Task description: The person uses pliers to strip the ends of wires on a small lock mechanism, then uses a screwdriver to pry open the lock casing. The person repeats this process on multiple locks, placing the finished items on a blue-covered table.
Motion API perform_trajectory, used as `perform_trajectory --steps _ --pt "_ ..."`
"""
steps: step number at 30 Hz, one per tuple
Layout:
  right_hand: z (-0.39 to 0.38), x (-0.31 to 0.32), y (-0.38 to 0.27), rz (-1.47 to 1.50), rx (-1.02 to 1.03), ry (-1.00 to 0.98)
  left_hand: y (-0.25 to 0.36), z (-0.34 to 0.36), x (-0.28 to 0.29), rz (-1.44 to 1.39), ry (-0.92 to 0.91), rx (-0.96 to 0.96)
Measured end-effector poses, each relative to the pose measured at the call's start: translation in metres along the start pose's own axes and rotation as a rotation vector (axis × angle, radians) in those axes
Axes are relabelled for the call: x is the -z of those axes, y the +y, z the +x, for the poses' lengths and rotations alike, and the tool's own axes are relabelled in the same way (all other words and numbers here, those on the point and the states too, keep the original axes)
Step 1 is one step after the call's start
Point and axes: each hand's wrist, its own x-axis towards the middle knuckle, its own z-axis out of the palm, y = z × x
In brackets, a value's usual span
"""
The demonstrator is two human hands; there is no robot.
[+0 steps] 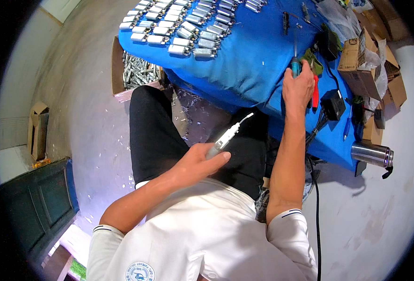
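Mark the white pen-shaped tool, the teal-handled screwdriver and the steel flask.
white pen-shaped tool (228, 136): head view, mid-body, above the left hand.
teal-handled screwdriver (295, 67): head view, handle, above the right hand.
steel flask (371, 153): head view, its side wall.

A bright blue cloth (258, 56) covers the table, carrying rows of silver-grey metal pieces (188, 23). The screwdriver (295, 67) has a teal handle, the pliers (315, 91) red grips. The pen-shaped tool (225, 138) is white and grey, the trousers (155, 136) black, the shirt (202, 229) white.
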Motion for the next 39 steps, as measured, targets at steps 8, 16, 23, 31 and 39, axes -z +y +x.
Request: perform_trajectory --steps 8,16,23,31,39 --pt "-0.061 0.062 -0.033 0.448 0.075 0.015 -0.004 0.005 0.004 0.136 0.063 0.003" --pt "-0.108 0.113 -0.049 0.322 0.640 -0.540 0.004 0.011 -0.003 0.320 0.033 -0.027" --pt "-0.118 0.115 -0.036 0.501 0.601 -0.672 0.006 0.009 0.001 0.380 -0.006 -0.038" --pt "-0.137 0.102 -0.021 0.492 0.724 -0.391 0.011 0.010 0.005 0.324 -0.042 -0.016" --pt "-0.146 0.118 -0.023 0.376 0.596 -0.605 0.012 0.008 -0.001 0.458 -0.009 -0.069"
